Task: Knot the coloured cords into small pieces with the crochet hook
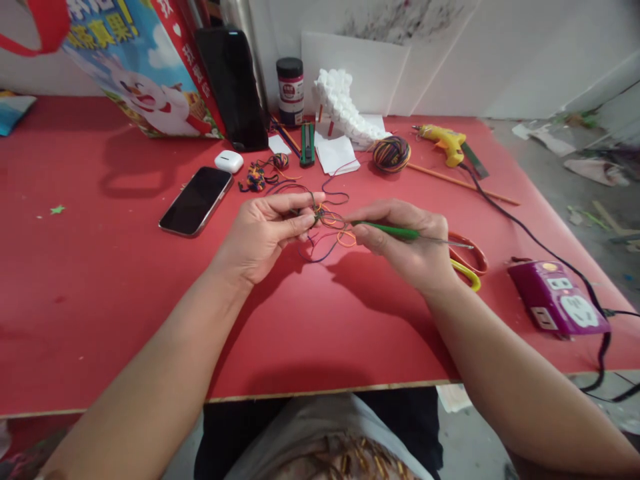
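Note:
Between the thumb and fingers of my left hand (265, 230) is pinched a small piece of dark multicoloured yarn crochet (318, 213). My right hand (407, 240) grips a crochet hook (395, 230) by its green handle; one metal end sticks out to the right past the hand, the other points at the crochet. Loose purple and orange yarn loops (345, 237) hang between the two hands. A strand trails back towards a striped yarn ball (391, 155). Behind my left hand lies a small crocheted bundle (256, 179) in similar colours.
Left of my hands lie a phone (197, 201) and a white earbud case (229, 161). Scissors (467, 263) lie beside my right wrist. A yellow glue gun (443, 141), a purple power strip (557, 300) and its black cord occupy the right side. A cutter (307, 145) lies behind.

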`<state>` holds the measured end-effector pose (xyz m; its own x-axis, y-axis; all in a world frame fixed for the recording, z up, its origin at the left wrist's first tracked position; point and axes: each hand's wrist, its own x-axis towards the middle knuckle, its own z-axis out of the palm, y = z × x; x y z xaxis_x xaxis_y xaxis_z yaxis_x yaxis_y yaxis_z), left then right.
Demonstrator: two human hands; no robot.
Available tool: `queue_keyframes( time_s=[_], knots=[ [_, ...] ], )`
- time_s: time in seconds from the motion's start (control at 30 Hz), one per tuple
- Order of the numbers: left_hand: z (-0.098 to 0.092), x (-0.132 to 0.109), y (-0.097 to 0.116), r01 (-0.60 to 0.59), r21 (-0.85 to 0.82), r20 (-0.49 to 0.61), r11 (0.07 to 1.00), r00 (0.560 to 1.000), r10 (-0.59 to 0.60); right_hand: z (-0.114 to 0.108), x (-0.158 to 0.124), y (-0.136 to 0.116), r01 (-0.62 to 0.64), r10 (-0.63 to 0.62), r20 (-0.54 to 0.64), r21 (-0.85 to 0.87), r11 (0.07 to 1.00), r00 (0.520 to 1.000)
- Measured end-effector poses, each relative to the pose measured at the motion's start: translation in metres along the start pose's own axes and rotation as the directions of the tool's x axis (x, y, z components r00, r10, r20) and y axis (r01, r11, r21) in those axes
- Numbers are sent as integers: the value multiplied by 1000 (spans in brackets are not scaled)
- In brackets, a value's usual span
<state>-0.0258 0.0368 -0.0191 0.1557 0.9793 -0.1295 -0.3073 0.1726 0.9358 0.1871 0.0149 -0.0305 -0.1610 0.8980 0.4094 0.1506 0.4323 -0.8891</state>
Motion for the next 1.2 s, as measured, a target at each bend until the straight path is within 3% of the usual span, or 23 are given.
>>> queue_keyframes(
  time_s=[0.2, 0.43, 0.77, 1.03, 1.2],
  knots=[
    [-6, -1, 5, 57, 57, 101, 997, 993, -62, -9, 4, -3, -65, 51, 108, 126, 990, 993],
    [-6, -1, 9, 63, 54, 193, 997, 978, -73, -15, 2, 8, -200, 168, 134, 277, 940, 977],
    [-1, -4, 2, 102, 16, 202, 995, 974, -103, -5, 3, 9, -281, 228, 178, 394, 875, 957],
    [6, -6, -2, 98, -63, 136, 993, 987, -89, 14, 0, 6, -237, 240, 61, 514, 824, 969],
    [10, -9, -3, 107, -78, 83, 991, 992, -100, 18, 1, 5, -240, 256, 34, 489, 838, 966]
  ],
)
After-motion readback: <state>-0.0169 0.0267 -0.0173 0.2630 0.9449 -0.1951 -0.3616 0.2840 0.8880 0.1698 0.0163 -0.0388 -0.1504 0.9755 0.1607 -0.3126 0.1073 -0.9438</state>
